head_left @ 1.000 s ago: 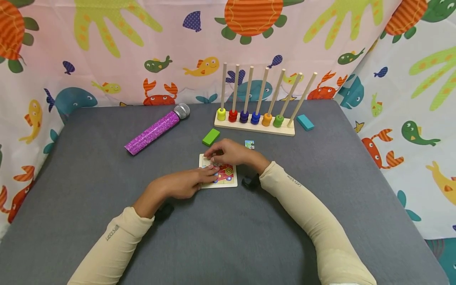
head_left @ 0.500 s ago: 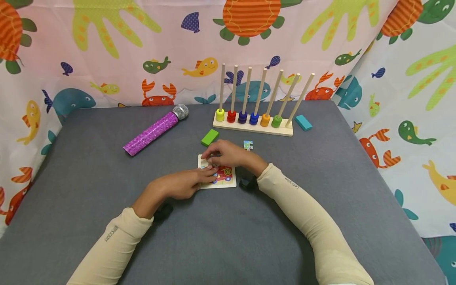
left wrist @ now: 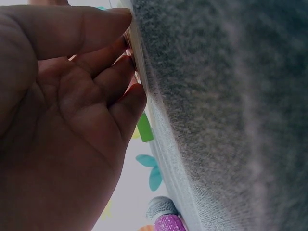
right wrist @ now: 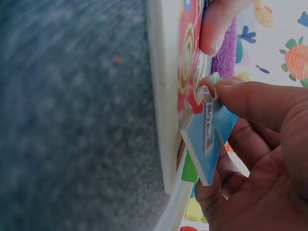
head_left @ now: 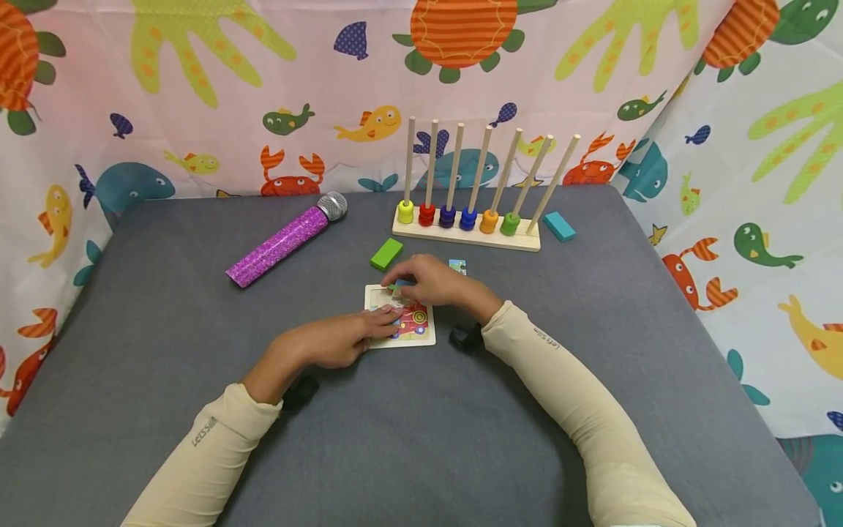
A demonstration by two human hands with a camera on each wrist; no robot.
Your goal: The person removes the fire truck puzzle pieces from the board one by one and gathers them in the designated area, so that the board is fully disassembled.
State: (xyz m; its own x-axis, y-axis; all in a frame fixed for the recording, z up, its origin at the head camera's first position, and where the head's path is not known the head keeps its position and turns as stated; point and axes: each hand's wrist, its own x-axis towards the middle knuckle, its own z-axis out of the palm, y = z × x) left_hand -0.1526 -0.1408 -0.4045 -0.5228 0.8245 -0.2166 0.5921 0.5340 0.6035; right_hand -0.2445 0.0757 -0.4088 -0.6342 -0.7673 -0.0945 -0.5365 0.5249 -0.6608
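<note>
One puzzle piece (right wrist: 198,134), thin, seems light and stiff: right hand (head_left: 432,282) pinches it, tilted, over puzzle board (head_left: 375,296), just beyond left hand (head_left: 344,339). Left hand rests on puzzle board, fingers extended. Good hold probably at opposite edges; thin corners may chip if forced.

Purple glitter mic (head_left: 279,245) lay left of ctr on gray tbl (head_left: 408,439), silver head twd far right. Green blk (head_left: 386,254) sat right of it, near side of 7-peg wooden stand (head_left: 467,236) w/ colored rings (head_left: 468,219) on 6 pegs. Blue blk (head_left: 560,227) was just right of stand. Sea-animal curtain (head_left: 224,139) hung on far side.
</note>
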